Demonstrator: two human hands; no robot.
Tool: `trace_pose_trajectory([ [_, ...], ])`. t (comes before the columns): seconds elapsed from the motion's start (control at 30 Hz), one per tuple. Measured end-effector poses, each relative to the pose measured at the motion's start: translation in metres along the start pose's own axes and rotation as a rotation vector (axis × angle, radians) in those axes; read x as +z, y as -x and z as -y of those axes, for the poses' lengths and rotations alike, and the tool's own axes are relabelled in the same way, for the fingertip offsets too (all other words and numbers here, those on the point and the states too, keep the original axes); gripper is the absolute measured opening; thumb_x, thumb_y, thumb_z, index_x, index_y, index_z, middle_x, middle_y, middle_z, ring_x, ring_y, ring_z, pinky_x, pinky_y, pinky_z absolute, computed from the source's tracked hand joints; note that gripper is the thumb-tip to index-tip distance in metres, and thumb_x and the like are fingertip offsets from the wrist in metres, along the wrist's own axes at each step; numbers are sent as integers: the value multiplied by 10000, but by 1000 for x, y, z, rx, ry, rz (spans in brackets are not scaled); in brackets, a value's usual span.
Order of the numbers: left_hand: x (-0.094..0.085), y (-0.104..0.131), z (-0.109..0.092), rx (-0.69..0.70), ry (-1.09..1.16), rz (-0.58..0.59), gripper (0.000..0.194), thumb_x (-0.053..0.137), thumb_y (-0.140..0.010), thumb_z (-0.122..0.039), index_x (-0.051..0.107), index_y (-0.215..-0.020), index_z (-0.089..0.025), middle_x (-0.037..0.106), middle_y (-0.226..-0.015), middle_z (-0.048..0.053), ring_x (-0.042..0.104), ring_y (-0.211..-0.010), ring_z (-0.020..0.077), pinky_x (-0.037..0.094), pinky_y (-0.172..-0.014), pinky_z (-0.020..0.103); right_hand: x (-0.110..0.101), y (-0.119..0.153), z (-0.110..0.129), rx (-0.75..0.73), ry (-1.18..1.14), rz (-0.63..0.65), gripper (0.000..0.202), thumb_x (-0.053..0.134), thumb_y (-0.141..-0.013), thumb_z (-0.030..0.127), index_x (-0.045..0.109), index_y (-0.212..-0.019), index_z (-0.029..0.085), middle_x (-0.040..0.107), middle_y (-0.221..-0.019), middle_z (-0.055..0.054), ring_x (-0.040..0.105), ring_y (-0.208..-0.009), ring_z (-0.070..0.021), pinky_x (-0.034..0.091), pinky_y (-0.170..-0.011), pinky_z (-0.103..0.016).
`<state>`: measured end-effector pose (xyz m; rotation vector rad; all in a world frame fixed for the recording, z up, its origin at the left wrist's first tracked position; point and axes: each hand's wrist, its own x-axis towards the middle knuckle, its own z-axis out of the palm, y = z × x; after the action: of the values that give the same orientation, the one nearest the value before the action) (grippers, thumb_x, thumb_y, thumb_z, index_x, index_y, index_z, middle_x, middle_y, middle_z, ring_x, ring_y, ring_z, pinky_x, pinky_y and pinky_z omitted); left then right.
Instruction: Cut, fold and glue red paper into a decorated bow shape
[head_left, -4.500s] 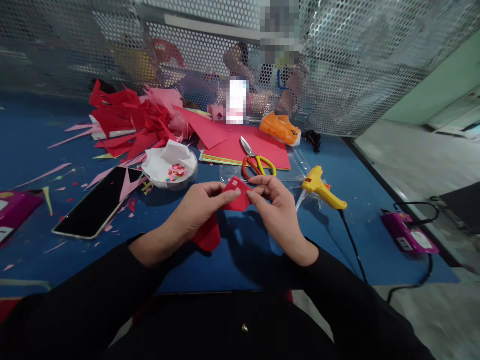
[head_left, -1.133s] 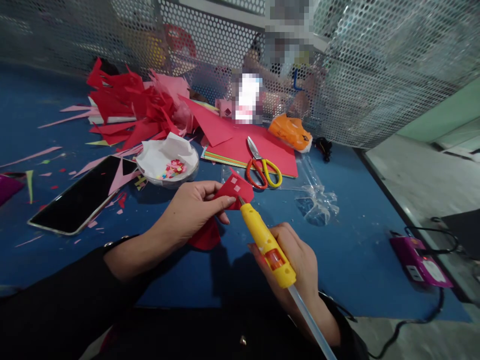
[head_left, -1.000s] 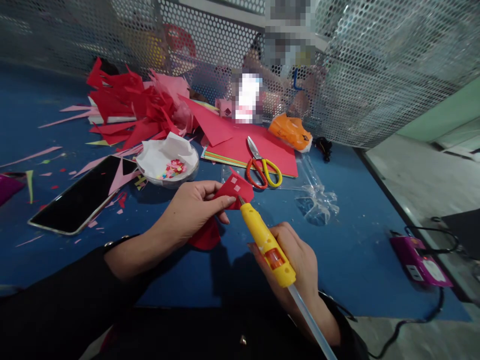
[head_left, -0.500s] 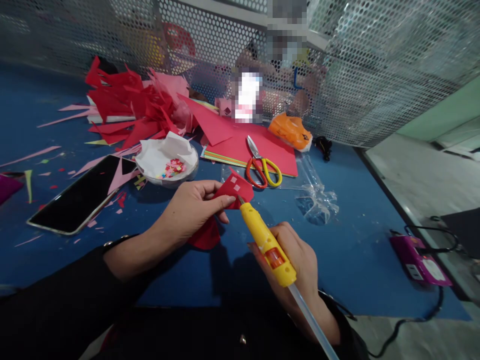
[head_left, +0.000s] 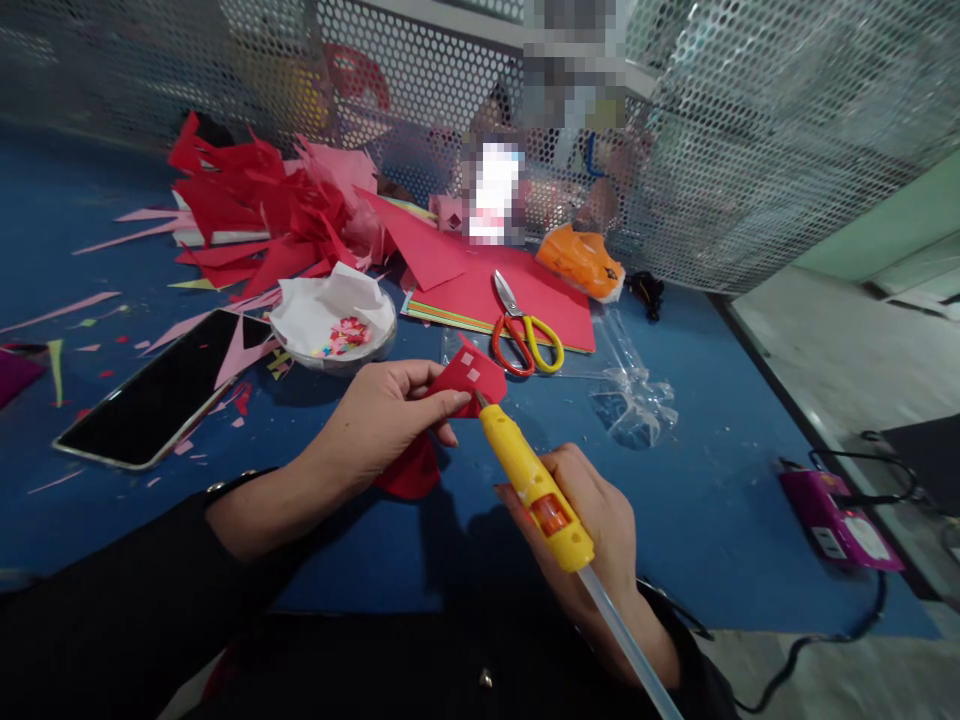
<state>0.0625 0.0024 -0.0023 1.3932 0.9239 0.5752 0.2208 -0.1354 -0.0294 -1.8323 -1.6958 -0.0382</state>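
Note:
Pinched in my left hand (head_left: 394, 415) is a red paper cutout (head_left: 480, 375) with two small pale pink squares on its face. More red paper (head_left: 415, 472) shows below that hand. My right hand (head_left: 589, 510) is wrapped round a yellow hot glue gun (head_left: 529, 470), a clear glue stick (head_left: 626, 640) running out of its back end. The metal nozzle meets the lower edge of the cutout, close to my left thumb. Whether glue is on the paper I cannot tell. Scissors (head_left: 517, 325) with one red and one yellow handle lie just beyond.
A paper-lined bowl (head_left: 296, 325) holds tiny coloured paper bits. Beside it lies a phone (head_left: 150, 400) among pink scraps. Red paper scraps (head_left: 255, 200) are heaped behind. Coloured sheets (head_left: 555, 300), an orange packet (head_left: 581, 262), clear plastic (head_left: 637, 410) and a purple power strip (head_left: 840, 520) are rightward.

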Motion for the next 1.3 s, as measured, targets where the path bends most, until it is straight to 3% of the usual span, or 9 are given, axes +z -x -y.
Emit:
trace_pose_trajectory([
  [1.3,1,0,-2,-10,6,-5,122,702,-810,-286,718,-853,-173,688,-557,-13,653,-498,131,443,-449,183,-1,0,2,36,33,-21,297,598,-919,436,490,-731,233,538,-604,57,484,-468,-97,339,-460,-223],
])
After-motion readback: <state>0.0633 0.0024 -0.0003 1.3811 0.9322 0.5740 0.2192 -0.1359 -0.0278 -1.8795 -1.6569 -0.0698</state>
